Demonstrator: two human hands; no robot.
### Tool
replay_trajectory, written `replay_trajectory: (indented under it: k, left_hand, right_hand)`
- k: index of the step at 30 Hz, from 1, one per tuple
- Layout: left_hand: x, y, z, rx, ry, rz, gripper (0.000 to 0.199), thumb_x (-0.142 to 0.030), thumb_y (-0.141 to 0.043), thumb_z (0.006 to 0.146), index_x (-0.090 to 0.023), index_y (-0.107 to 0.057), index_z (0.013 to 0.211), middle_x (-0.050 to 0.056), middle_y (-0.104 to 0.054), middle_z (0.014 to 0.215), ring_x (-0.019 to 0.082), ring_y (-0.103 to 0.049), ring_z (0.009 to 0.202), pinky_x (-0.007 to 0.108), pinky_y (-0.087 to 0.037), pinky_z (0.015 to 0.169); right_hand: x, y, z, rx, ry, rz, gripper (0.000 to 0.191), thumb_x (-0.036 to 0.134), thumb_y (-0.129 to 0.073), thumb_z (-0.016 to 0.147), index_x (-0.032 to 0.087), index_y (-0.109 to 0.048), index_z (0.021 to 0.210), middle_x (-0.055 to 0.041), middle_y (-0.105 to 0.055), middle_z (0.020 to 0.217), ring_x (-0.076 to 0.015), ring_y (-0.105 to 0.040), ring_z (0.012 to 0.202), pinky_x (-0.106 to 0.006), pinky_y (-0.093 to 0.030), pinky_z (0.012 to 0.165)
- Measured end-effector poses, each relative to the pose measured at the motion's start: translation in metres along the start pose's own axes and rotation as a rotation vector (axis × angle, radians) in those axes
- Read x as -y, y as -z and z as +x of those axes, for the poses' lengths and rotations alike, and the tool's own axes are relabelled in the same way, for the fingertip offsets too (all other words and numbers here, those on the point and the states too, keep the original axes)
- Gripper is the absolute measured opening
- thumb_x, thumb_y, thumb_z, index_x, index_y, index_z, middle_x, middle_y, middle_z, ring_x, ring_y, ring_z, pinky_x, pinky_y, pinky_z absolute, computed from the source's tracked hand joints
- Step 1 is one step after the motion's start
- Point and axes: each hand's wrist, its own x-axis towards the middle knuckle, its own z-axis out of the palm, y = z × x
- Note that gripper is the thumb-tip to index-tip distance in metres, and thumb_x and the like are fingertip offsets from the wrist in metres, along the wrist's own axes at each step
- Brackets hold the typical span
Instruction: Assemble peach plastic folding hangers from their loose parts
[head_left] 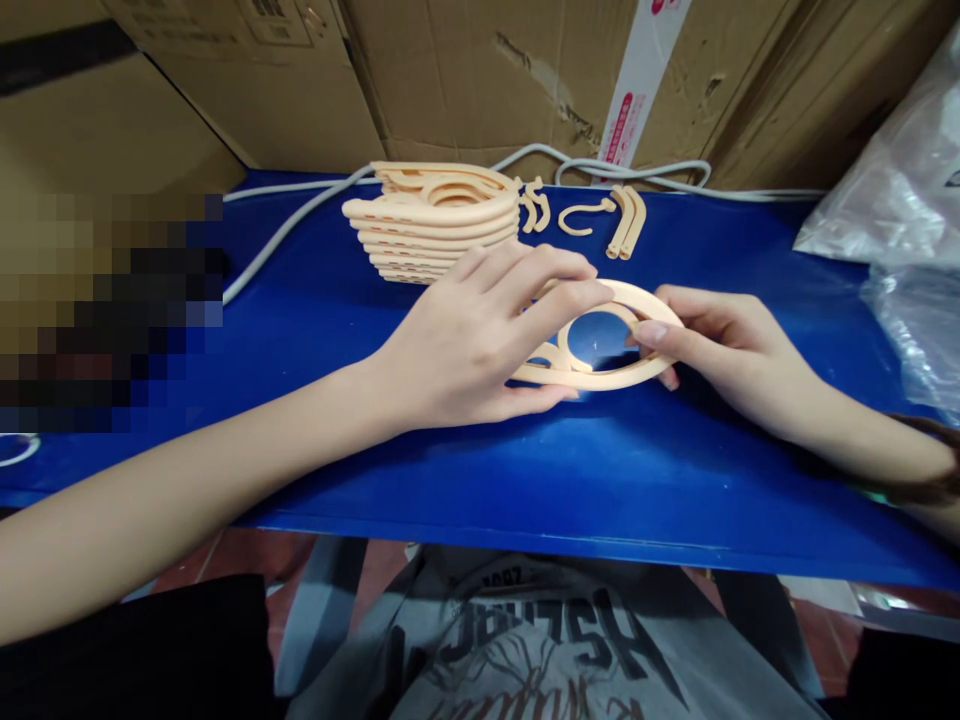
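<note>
Blue desk (315,330) with peach plastic parts

A stack of hangers (431,222), loose hooks (581,218), curved pieces (628,220) and a white cable (285,232) lie on it.

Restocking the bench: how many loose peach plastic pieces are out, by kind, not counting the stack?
Oval frame, held by left hand and right hand: 1
Hook: 1
Long curved strips: 2
Small curved bits: about 2
Total: about 6
</note>
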Motion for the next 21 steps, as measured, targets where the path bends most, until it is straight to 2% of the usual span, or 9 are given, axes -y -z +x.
replay_trajectory:
  k: [4,9,14,21]
  left_hand:
    - [0.0011,-0.0031,-0.0004,0.006,0.011,0.011,0.067,-0.052,-0.067,0.098,-0.020,-0.045,0.153,0.018,-0.056,0.156,0.038,-0.053,0.144,0.055,-0.041,0.118]
    - [0.0017,-0.0079,-0.0015,-0.004,-0.012,0.029,0.069,-0.057,-0.065,0.099,-0.019,-0.046,0.153,0.017,-0.059,0.153,0.035,-0.054,0.143,0.050,-0.041,0.118]
    - [0.0024,-0.0078,-0.0015,-0.003,-0.034,0.008,0.065,-0.050,-0.065,0.100,-0.017,-0.045,0.153,0.017,-0.059,0.152,0.034,-0.056,0.141,0.047,-0.042,0.117]
    - [0.0009,-0.0063,-0.0007,0.055,-0.009,-0.002,0.069,-0.046,-0.068,0.099,-0.015,-0.043,0.155,0.021,-0.056,0.154,0.037,-0.055,0.142,0.050,-0.043,0.116]
  right_hand:
    - [0.0066,-0.0004,-0.0007,0.020,-0.064,0.075,0.040,0.055,-0.066,0.099,0.021,-0.067,0.078,0.0046,-0.052,0.052,-0.0098,-0.045,0.046,-0.027,-0.029,0.044]
    - [0.0060,-0.0020,-0.0023,0.038,-0.080,0.101,0.042,0.056,-0.067,0.098,0.021,-0.066,0.076,0.0054,-0.051,0.052,-0.0092,-0.043,0.046,-0.027,-0.028,0.044]
    - [0.0061,-0.0029,-0.0016,0.037,-0.080,0.105,0.043,0.057,-0.069,0.097,0.021,-0.064,0.073,0.0049,-0.052,0.051,-0.0094,-0.042,0.047,-0.028,-0.028,0.045]
    - [0.0068,-0.0034,0.0000,0.037,-0.078,0.089,0.044,0.055,-0.068,0.098,0.021,-0.063,0.070,0.0047,-0.052,0.051,-0.0096,-0.041,0.047,-0.029,-0.028,0.047]
